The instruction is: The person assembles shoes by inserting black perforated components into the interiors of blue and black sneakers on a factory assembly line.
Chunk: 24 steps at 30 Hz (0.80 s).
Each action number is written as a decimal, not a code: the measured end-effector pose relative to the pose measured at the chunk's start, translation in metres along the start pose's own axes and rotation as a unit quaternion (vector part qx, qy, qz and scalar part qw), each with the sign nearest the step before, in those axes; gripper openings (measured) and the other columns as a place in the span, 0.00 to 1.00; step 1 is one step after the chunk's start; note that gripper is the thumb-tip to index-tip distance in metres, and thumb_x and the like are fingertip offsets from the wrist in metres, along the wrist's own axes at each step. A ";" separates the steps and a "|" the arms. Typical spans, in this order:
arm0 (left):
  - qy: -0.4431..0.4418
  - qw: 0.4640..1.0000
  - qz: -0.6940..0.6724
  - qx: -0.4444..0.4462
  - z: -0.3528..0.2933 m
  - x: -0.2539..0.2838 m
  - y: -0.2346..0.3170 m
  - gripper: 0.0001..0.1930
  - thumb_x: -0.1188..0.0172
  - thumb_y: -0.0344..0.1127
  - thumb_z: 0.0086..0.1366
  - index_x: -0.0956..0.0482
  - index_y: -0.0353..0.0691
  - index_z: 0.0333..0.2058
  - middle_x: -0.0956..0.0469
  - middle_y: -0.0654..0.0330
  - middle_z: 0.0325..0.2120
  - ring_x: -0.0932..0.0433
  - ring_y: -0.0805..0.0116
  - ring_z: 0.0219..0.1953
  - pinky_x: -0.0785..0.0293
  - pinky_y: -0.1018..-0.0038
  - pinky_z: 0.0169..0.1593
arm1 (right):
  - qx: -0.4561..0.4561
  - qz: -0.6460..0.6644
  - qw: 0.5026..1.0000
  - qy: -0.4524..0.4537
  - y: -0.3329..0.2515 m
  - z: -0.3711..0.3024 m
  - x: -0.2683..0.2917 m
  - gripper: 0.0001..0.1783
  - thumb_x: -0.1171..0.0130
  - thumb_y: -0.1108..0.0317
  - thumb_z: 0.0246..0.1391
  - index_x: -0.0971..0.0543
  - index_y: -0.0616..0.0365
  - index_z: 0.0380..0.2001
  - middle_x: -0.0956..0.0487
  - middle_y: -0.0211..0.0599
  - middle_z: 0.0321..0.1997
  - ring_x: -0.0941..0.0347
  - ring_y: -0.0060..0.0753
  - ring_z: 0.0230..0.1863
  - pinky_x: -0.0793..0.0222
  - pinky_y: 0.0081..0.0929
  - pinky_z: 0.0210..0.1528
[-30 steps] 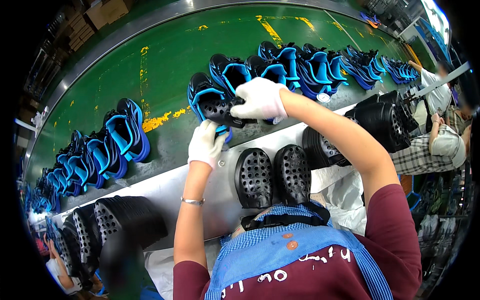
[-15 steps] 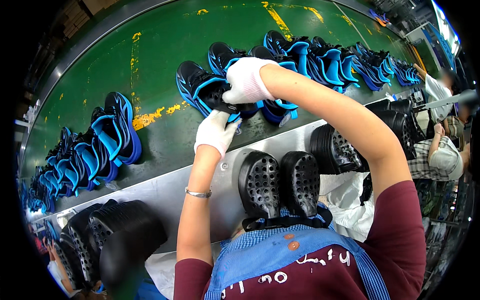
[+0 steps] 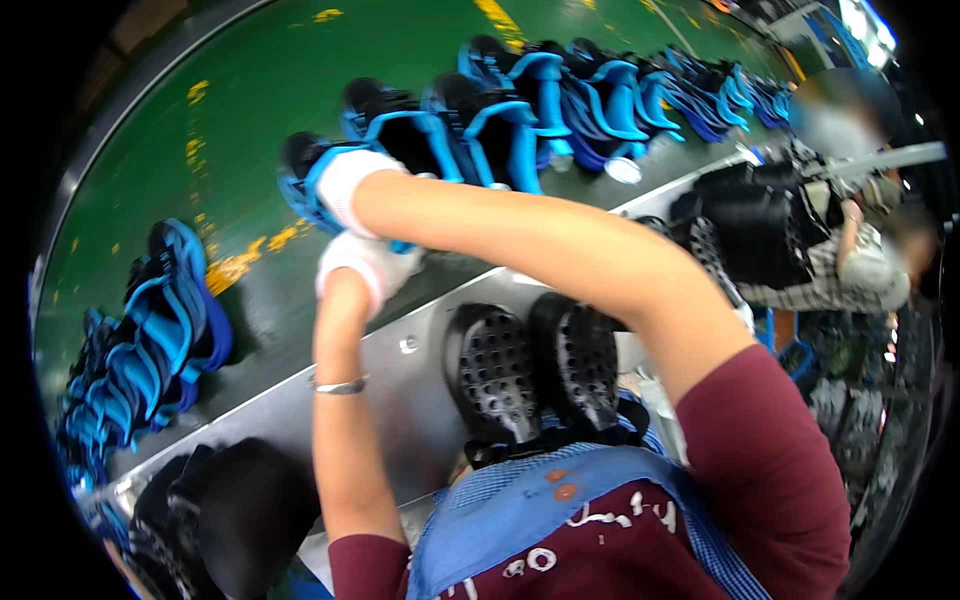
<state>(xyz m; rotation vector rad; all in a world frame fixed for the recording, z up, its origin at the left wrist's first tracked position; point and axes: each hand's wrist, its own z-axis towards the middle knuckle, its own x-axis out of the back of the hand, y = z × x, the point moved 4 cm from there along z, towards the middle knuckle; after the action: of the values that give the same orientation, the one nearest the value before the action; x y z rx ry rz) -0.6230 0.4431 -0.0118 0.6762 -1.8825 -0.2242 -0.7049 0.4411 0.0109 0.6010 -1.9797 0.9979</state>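
Note:
A black and blue sneaker (image 3: 300, 180) stands on the green work surface at the near end of a row. My right hand (image 3: 352, 182), in a white glove, lies over its opening; the fingers are hidden and blurred. Against the heel side of the same sneaker, my gloved left hand (image 3: 365, 268) is closed round the edge, partly covered by my right wrist. Whatever sits inside this sneaker is out of sight. Just beyond stands another black and blue sneaker (image 3: 385, 115), its opening toward me.
More such sneakers (image 3: 610, 90) run off to the far right, and another row (image 3: 150, 330) lies at left. Before my apron stand two black perforated sole-shaped stacks (image 3: 492, 370). Other black stacks (image 3: 740, 225) fill the right side, near people. A metal ledge (image 3: 400, 360) borders the green surface.
My right hand has moved left over the sneaker's opening, and the black perforated sole-shaped piece it held is now hidden. My left hand stays at the heel. The whole view has shifted.

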 end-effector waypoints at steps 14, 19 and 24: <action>-0.175 0.977 0.094 0.073 0.050 -0.059 -0.078 0.27 0.42 0.52 0.64 0.28 0.51 0.61 0.29 0.61 0.62 0.31 0.63 0.62 0.38 0.76 0.64 | 0.059 -0.257 0.959 0.100 -0.015 0.012 -0.013 0.22 0.34 0.62 0.48 0.16 0.46 0.49 0.20 0.31 0.55 0.24 0.35 0.56 0.27 0.30 0.52; -0.185 0.953 0.241 -0.005 0.061 -0.042 -0.055 0.26 0.41 0.48 0.63 0.26 0.46 0.59 0.24 0.59 0.57 0.28 0.61 0.59 0.35 0.72 0.62 | 0.059 -0.139 0.985 0.086 0.000 -0.008 0.016 0.17 0.37 0.65 0.50 0.15 0.50 0.45 0.17 0.35 0.49 0.19 0.37 0.49 0.22 0.37 0.45; -0.074 0.994 0.019 0.075 0.038 -0.011 -0.043 0.21 0.38 0.43 0.60 0.20 0.41 0.49 0.17 0.53 0.42 0.19 0.57 0.41 0.24 0.67 0.45 | 0.118 -0.171 0.972 0.109 0.005 -0.048 0.021 0.16 0.40 0.64 0.50 0.15 0.55 0.43 0.16 0.42 0.44 0.17 0.43 0.44 0.22 0.37 0.44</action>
<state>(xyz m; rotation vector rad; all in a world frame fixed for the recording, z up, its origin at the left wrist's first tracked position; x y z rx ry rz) -0.6394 0.4080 -0.0551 0.7425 -2.0675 -0.1116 -0.6976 0.4821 0.0432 0.8901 -1.5124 1.0382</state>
